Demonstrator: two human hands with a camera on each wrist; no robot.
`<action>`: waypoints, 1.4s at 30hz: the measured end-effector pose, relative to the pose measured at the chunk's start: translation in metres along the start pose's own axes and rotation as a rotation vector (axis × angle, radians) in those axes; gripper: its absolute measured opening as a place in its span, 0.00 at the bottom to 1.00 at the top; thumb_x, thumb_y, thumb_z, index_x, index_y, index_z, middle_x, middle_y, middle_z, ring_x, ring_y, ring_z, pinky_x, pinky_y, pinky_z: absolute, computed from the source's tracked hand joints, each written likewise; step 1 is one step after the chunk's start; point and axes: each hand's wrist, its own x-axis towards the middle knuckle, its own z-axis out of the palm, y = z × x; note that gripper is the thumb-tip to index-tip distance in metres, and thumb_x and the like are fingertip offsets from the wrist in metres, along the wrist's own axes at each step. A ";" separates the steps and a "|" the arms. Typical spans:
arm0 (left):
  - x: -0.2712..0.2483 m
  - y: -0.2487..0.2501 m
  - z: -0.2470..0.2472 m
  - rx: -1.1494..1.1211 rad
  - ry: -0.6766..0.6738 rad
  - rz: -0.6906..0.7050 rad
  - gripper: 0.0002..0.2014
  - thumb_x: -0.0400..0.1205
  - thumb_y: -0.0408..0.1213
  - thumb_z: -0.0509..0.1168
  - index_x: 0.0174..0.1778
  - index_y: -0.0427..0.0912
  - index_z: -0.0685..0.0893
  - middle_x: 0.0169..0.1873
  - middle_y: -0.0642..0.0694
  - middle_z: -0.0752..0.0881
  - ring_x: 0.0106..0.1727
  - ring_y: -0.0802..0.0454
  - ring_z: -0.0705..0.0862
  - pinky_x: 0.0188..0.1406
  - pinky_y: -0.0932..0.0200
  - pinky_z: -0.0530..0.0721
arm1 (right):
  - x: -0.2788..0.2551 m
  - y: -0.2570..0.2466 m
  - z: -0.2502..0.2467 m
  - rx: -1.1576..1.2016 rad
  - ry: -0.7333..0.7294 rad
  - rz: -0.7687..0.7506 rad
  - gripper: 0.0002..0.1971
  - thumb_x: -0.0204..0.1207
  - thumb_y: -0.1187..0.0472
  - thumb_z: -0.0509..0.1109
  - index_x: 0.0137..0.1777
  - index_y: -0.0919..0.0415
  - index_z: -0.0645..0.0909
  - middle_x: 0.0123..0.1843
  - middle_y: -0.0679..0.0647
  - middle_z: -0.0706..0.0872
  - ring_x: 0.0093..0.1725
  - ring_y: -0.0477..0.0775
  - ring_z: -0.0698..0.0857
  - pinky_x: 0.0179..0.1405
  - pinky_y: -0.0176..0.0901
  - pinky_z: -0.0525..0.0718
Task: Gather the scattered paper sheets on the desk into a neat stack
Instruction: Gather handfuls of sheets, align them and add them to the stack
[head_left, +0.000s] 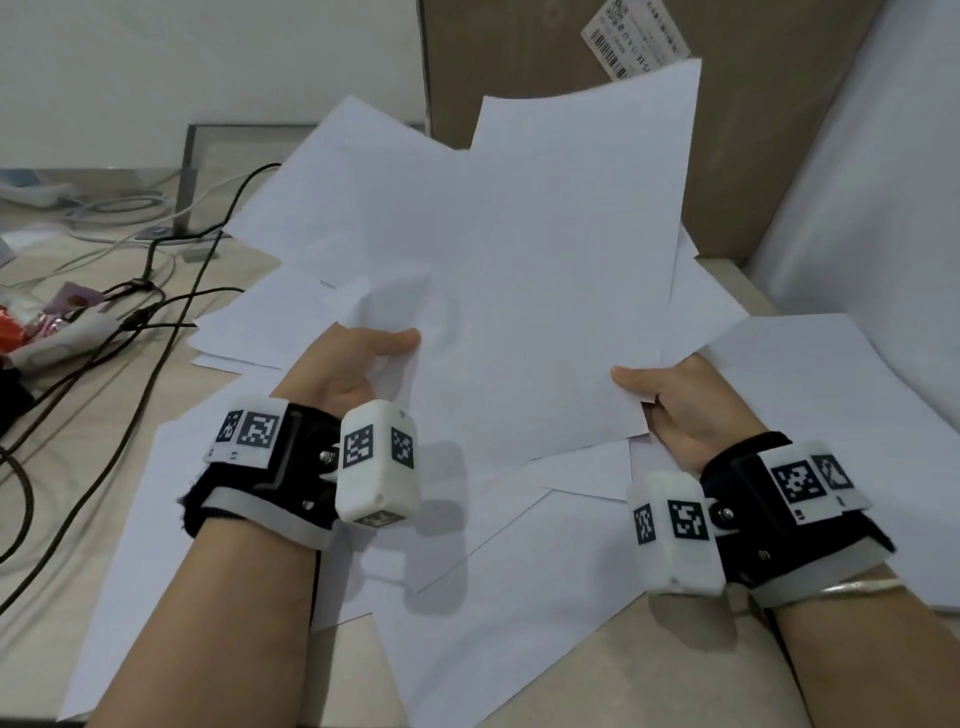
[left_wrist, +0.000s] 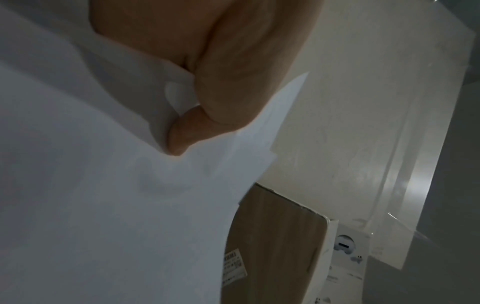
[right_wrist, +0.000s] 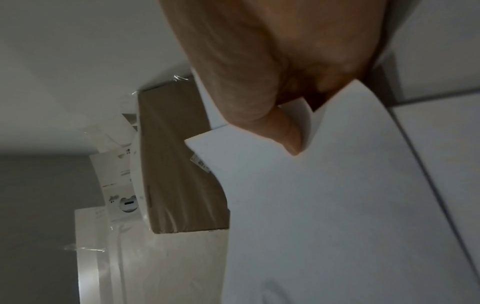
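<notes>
My left hand (head_left: 353, 364) and right hand (head_left: 680, 400) each pinch the lifted paper sheets (head_left: 519, 270) at frame centre, thumbs on top.

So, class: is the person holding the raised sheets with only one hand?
No: the left hand and right hand each grip the sheets.

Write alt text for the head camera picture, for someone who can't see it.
Two hands, left hand and right hand, hold up a fanned bunch of white paper sheets over a beige desk. More loose white sheets lie beneath; black cables trail left, and a brown cardboard box stands behind.
</notes>
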 end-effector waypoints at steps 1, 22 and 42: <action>-0.002 0.001 0.001 0.016 -0.008 0.032 0.01 0.81 0.29 0.67 0.43 0.36 0.82 0.25 0.46 0.85 0.20 0.55 0.85 0.18 0.65 0.82 | -0.001 -0.002 -0.001 -0.009 0.002 0.000 0.13 0.77 0.75 0.65 0.58 0.64 0.83 0.54 0.56 0.90 0.51 0.55 0.90 0.51 0.47 0.89; -0.011 0.005 -0.015 0.147 -0.134 -0.166 0.16 0.79 0.45 0.68 0.60 0.43 0.87 0.46 0.45 0.92 0.45 0.42 0.87 0.47 0.52 0.85 | 0.003 -0.018 -0.024 0.123 0.012 0.083 0.17 0.78 0.73 0.62 0.66 0.66 0.81 0.60 0.63 0.88 0.54 0.62 0.87 0.51 0.54 0.86; 0.006 -0.006 -0.009 0.256 0.002 -0.026 0.10 0.82 0.24 0.63 0.58 0.35 0.81 0.43 0.42 0.86 0.30 0.50 0.89 0.21 0.63 0.84 | -0.002 -0.027 -0.029 0.102 -0.019 0.210 0.19 0.79 0.73 0.61 0.69 0.72 0.77 0.55 0.62 0.86 0.51 0.56 0.86 0.42 0.40 0.90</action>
